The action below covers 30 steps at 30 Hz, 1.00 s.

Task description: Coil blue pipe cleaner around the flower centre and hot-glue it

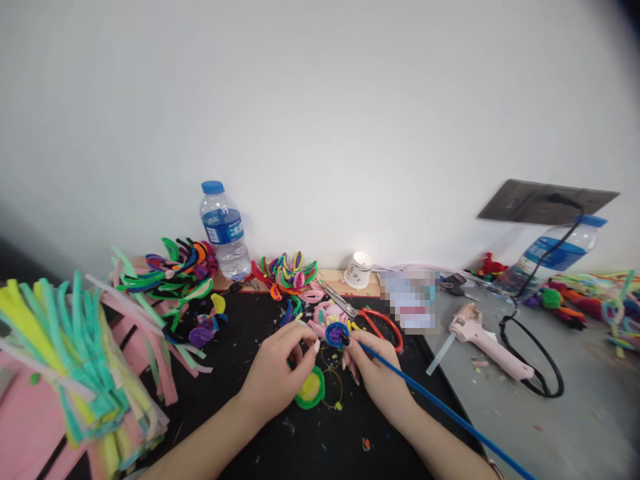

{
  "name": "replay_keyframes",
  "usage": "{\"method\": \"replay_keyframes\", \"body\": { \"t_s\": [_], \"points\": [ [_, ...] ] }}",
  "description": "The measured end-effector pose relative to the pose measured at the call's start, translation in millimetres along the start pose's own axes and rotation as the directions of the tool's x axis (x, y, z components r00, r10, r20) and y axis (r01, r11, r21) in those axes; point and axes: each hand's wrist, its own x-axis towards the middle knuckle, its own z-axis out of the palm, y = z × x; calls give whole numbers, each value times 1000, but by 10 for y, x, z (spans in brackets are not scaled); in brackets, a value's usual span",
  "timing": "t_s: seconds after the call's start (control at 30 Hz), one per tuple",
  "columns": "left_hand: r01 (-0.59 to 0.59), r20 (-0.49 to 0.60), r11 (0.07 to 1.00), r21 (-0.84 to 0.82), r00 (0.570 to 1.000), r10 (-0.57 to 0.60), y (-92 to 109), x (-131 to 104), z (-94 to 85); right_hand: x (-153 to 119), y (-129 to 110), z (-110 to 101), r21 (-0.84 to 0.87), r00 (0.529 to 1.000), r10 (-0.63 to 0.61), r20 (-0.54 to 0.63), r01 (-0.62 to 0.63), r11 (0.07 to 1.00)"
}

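The right hand pinches a blue pipe cleaner whose long axis runs near-right, its far tip at the blue-purple coil pinched by left hand fingertips above the surface.

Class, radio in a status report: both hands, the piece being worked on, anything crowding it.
Left hand and right hand pinch blue-purple coil. Right grip also holds long blue pipe cleaner. Green-yellow coil under left hand; scissors close behind.

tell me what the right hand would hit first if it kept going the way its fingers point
Probably the blue-and-purple pipe-cleaner coil that the right hand already touches at its fingertips; past that, the red-handled scissors, though depth is hard to judge.
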Motion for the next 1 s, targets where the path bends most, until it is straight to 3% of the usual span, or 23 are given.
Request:
{"method": "replay_keyframes", "body": {
  "t_s": [0.5,1.0],
  "points": [
    [43,45,993,-112,998,-38,-82,9,18,4,-33,-12,-47,1000,-7,11,7,999],
    [58,26,993,-106,998,-56,-86,4,29,-6,-63,-12,-70,1000,-11,6,11,997]
  ]
}}
